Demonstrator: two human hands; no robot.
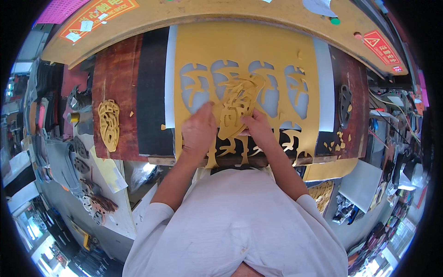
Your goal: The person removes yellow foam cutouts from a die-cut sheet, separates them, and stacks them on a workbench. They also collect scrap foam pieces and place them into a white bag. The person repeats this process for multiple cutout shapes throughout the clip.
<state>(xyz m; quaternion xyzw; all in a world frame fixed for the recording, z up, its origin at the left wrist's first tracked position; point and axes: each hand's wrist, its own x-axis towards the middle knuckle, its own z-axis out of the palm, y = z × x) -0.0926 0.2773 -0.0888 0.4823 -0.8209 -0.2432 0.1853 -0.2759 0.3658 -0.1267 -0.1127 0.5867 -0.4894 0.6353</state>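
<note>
My right hand grips a cut-out yellow sheet piece, an elongated shape with many openings, its thumb on top near the lower right edge. Whether it is one piece or several stacked cannot be told. Close by on the left, my left hand is blurred, with its fingers curled in; anything pinched in them is too small to make out. Both hands are above a yellow sheet with a row of similar shapes cut out of it. White material shows through those openings, and dark material through the nearer ones.
A similar yellow cut piece lies on the reddish-brown board at left. At right rests a dark cutting die, with small yellow scraps nearby. A yellow machine beam spans the far side. More dies lie at lower left.
</note>
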